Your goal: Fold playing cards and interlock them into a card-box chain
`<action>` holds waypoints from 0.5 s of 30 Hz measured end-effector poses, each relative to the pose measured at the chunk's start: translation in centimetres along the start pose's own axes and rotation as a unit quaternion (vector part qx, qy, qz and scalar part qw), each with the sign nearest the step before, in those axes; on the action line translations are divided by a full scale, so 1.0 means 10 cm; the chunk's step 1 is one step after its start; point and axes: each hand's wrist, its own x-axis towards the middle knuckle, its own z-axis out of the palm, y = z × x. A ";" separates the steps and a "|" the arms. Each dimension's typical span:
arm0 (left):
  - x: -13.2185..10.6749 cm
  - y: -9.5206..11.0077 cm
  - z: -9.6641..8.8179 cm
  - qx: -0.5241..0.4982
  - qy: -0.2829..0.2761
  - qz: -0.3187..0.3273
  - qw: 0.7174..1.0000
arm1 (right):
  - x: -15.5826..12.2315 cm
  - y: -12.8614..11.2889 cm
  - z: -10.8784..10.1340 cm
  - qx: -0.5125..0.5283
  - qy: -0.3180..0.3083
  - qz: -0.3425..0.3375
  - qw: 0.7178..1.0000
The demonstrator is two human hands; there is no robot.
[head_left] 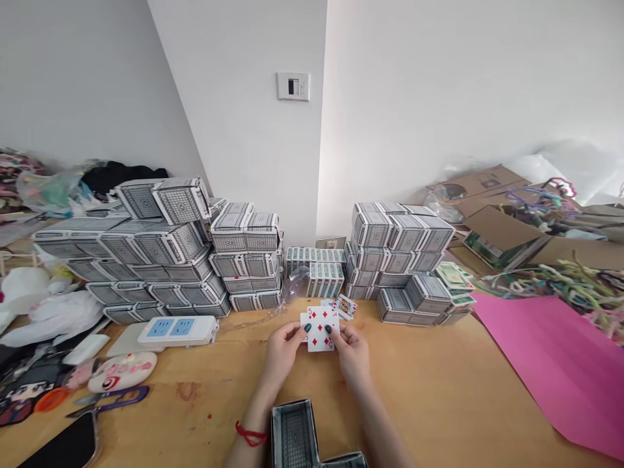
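Between my two hands are a few playing cards, faces toward me, with a five of diamonds in front and the edges of others behind it. My left hand pinches their left side, thumb on the face. On the right side, my right hand grips them the same way. Just beyond them, several loose face cards lie on the wooden table. Close to my body, between my forearms, stands a dark patterned card box, with part of another box beside it.
Stacked grey card packs rise at the left, with more packs at the right and green-edged decks between. A power strip, snips and phone lie left. Pink paper covers the right side.
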 end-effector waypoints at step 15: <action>-0.02 0.01 -0.03 -0.155 0.014 -0.074 0.985 | -0.02 0.00 -0.01 0.021 0.004 0.007 1.000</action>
